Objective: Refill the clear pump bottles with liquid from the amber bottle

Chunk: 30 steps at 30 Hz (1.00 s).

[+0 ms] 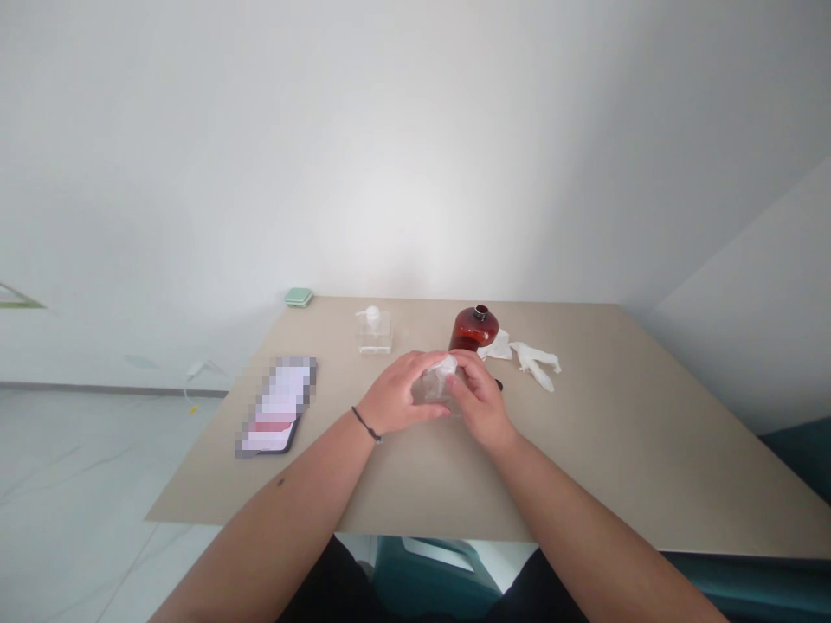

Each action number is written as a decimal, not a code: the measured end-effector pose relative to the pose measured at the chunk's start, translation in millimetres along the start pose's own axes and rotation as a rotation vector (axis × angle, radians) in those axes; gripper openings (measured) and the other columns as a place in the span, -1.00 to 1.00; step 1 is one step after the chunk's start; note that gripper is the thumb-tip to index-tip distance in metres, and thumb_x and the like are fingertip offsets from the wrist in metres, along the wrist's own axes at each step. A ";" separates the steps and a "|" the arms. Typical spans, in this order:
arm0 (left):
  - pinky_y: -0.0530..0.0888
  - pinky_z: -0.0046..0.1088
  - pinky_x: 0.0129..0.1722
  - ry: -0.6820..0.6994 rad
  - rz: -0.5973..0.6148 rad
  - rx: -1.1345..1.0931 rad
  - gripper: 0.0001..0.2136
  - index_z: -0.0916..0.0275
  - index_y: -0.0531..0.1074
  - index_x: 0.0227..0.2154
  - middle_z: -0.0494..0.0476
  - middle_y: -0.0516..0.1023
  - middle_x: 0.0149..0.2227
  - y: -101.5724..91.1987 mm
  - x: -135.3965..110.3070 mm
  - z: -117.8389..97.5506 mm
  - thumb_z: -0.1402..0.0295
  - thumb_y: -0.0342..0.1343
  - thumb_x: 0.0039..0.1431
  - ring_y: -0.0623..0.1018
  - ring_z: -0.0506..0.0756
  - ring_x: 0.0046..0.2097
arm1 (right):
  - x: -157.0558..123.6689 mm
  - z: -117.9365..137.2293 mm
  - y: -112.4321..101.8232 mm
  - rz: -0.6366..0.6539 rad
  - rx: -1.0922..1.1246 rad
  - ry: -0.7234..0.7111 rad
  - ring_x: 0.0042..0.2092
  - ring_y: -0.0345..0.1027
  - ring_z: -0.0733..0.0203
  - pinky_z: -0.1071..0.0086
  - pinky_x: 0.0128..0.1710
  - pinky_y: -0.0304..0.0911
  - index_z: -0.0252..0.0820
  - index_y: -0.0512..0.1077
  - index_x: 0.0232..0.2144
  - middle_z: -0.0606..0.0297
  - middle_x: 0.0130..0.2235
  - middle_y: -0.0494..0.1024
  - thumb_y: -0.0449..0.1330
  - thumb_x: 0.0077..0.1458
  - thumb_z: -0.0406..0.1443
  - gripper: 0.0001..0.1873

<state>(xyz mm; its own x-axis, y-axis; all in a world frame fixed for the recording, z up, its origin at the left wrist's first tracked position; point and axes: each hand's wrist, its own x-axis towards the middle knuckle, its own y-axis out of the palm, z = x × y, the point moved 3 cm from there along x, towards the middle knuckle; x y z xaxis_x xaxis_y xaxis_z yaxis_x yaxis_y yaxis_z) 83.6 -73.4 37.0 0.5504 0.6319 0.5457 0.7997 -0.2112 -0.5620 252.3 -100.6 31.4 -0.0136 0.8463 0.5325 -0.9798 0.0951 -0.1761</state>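
Both hands meet over the middle of the table. My left hand (401, 394) is wrapped round a clear container (428, 387), probably a small bottle; much of it is hidden by the fingers. My right hand (479, 400) is closed at its other side, its thumb pressing a crumpled white tissue (445, 365) against it. Just behind the right hand stands an open-necked, reddish-brown bottle (475, 329). A small dark piece (499, 385) shows beside the right hand, mostly covered.
A clear square pump bottle (375, 333) with a white pump stands behind the left hand. A phone (279, 405) lies at left, a green case (299, 298) at the back-left corner. Crumpled white tissues (536, 363) lie right of the brown bottle. A wall (415, 156) rises behind the table (616, 450).
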 end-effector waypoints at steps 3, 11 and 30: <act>0.49 -0.09 0.13 0.008 0.001 0.000 -0.31 0.09 0.28 0.23 0.25 0.53 0.13 0.1 0.2 -0.1 0.11 0.39 0.07 0.55 0.26 0.10 | -0.5 -1.0 0.4 0.008 0.024 0.020 0.01 0.39 0.04 0.07 0.09 0.30 0.03 0.45 -0.07 0.22 -0.06 0.49 0.20 0.26 -0.10 -0.77; 0.49 -0.10 0.12 0.020 -0.009 0.011 -0.31 0.10 0.29 0.22 0.25 0.53 0.11 0.9 0.1 1.1 0.11 0.39 0.06 0.55 0.26 0.09 | -0.8 -2.6 1.0 -0.004 0.026 0.005 -0.02 0.38 0.08 0.10 0.05 0.30 0.00 0.42 -0.12 0.24 -0.08 0.47 0.22 0.25 -0.15 -0.82; 0.50 -0.12 0.09 0.003 -0.007 0.025 -0.31 0.11 0.29 0.23 0.25 0.54 0.10 1.6 -1.3 1.7 0.16 0.39 0.06 0.55 0.25 0.08 | -2.9 -5.4 1.7 0.005 0.063 0.041 -0.04 0.40 0.06 0.10 0.01 0.33 0.01 0.38 -0.03 0.23 -0.08 0.49 0.20 0.25 -0.09 -0.72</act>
<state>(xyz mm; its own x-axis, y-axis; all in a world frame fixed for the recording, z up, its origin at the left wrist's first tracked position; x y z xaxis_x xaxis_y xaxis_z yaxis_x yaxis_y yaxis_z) 83.8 -73.3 34.3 0.5457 0.6313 0.5511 0.7973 -0.1885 -0.5734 251.7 -100.0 25.1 -0.0115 0.8678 0.4968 -0.9904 0.0586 -0.1254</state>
